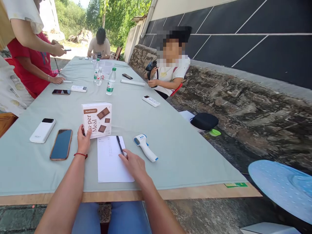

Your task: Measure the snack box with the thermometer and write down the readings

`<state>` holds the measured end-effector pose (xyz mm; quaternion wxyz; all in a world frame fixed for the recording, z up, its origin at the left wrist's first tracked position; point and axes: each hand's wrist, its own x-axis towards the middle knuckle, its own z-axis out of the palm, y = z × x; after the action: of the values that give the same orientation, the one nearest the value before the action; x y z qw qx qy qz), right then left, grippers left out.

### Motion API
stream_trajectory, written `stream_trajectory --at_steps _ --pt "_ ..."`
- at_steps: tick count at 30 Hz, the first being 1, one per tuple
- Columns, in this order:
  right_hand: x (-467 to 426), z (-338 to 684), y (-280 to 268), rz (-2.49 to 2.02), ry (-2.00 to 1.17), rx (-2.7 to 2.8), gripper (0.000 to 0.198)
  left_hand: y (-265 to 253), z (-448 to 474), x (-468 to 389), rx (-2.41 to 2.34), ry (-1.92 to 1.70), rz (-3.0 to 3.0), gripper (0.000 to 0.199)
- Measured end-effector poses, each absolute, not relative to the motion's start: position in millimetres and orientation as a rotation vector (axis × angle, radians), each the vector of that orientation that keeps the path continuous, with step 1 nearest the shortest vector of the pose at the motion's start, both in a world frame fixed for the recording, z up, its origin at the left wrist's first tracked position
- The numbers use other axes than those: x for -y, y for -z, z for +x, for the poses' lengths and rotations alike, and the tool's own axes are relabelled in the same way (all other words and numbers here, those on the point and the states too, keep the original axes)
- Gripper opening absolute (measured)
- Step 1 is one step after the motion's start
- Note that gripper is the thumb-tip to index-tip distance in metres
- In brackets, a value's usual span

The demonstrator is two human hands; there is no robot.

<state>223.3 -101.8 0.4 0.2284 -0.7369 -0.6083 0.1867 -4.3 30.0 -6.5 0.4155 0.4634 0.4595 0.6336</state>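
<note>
Head view: left hand (84, 140) gripping box (97, 121) by lower left edge, box upright beyond top edge of paper (110, 169). Right hand (134, 162) pinching pen (119, 143) over paper, nearer than box, to its right, apart from it. Thermometer (146, 148) on desk (190, 159) just beside right hand; phone (61, 144) left of left hand. Whether box touches desk, cannot tell.
</note>
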Motion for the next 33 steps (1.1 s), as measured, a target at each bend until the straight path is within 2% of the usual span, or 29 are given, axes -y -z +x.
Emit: stream_trajectory --at_steps 5,8,10,13,20,23,28,33 --pt "96.8 246.8 1.7 -2.043 -0.153 1.53 0.038 -1.1 -2.9 -27.8 -1.133 -1.594 1.087 0.069" --pt "87.7 274.1 -3.0 -2.257 0.005 1.371 0.048 -7.9 -1.2 -25.6 -1.035 -1.582 1.043 0.067" --pt "82.6 288.9 -5.6 -2.429 -0.052 1.33 0.054 -12.5 0.0 -23.5 -0.959 -1.553 0.979 0.067" --pt "78.0 300.9 -5.0 -2.583 -0.222 1.39 0.05 -17.5 1.6 -19.9 -0.872 -1.498 0.882 0.065" --pt "72.0 303.3 5.8 -2.488 -0.333 1.359 0.041 -19.3 2.8 -13.8 -0.809 -1.441 0.831 0.061" --pt "69.8 298.5 2.7 -2.302 -0.418 1.139 0.042 -18.8 2.8 -12.6 -0.806 -1.412 0.835 0.061" --pt "66.0 266.0 -21.9 -1.676 -0.643 0.834 0.036 -19.9 4.1 -11.2 -0.815 -1.397 0.827 0.064" --pt "60.7 211.1 -58.5 -1.221 -0.779 0.823 0.032 -22.2 4.0 -8.1 -0.848 -1.356 0.861 0.068"
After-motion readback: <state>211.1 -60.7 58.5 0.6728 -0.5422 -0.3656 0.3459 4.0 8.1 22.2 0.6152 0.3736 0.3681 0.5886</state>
